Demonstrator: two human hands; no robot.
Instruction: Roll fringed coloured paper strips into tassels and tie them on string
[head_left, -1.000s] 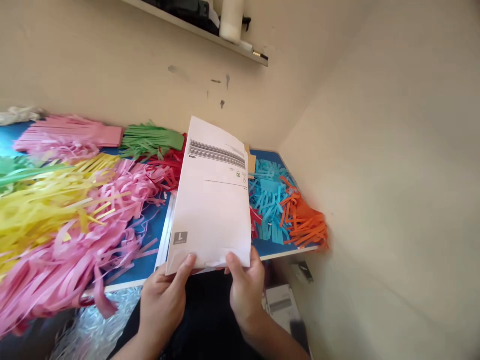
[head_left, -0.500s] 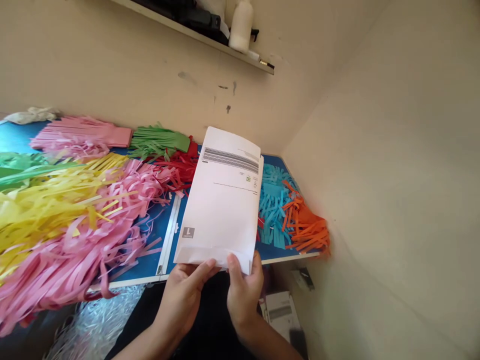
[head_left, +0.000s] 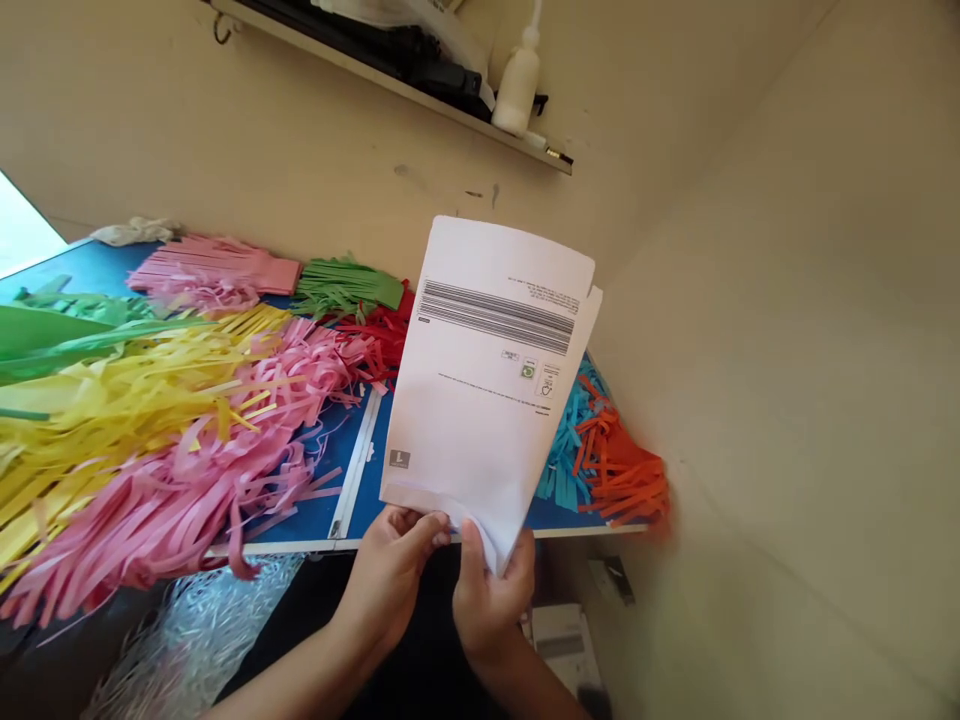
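Note:
A white paper mailing envelope (head_left: 480, 420), printed with a wide barcode and small marks, is held up in front of me over the blue table. My left hand (head_left: 390, 570) pinches its lower edge between thumb and curled fingers. Close beside it, my right hand (head_left: 491, 595) grips the lower right corner, thumb on the near face and fingers behind. Between the two thumbs the bottom edge bends and bulges. The envelope's far side is hidden.
Fringed paper in pink (head_left: 180, 490), yellow (head_left: 135, 420), green (head_left: 349, 285), blue (head_left: 570, 450) and orange (head_left: 622, 460) covers much of the blue folding table (head_left: 367, 515). Above, a wall shelf (head_left: 450, 110) carries a white bottle (head_left: 517, 90). Shiny shredded strips (head_left: 202, 635) lie below.
The envelope has come nearer and tilted, its top moving right. Its bottom edge, flatter before, now bends between my thumbs. Both hands keep their hold. The camera view has shifted slightly.

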